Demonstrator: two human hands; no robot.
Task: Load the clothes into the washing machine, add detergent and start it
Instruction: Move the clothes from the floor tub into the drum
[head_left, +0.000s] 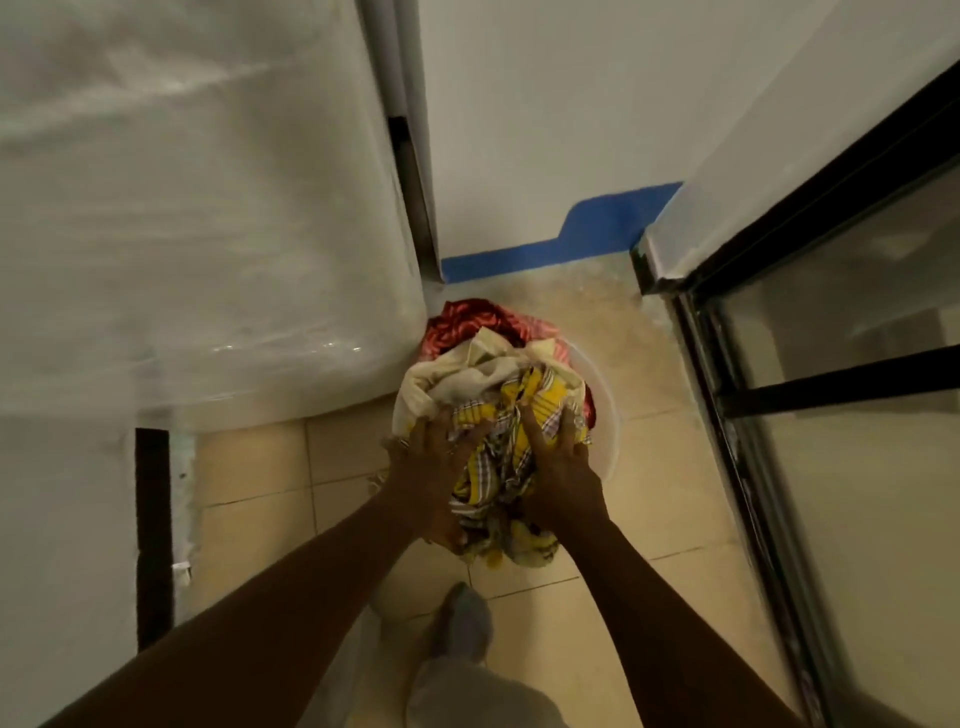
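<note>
Head view: my left hand (434, 457) and right hand (558, 462) both clutch a yellow checked cloth (498, 467) over the basin (610, 415); washer (208, 208) at ten o'clock.

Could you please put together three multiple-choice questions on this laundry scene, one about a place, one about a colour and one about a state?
1. Where does the round white plastic basin stand?
A. on top of the white appliance
B. on the tiled floor beside the appliance
C. on a chair

2. Which colours mark the checked cloth between the hands?
A. yellow and white
B. green and black
C. plain blue

3. What are the left hand and the right hand doing?
A. hanging free
B. both gripping the checked cloth
C. pressing a button

Answers:
1 B, since the basin's rim rests on beige tiles by the plastic-wrapped white appliance.
2 A, since yellow blocks with pale checks show.
3 B, since the fingers of both hands close into the fabric.
</note>
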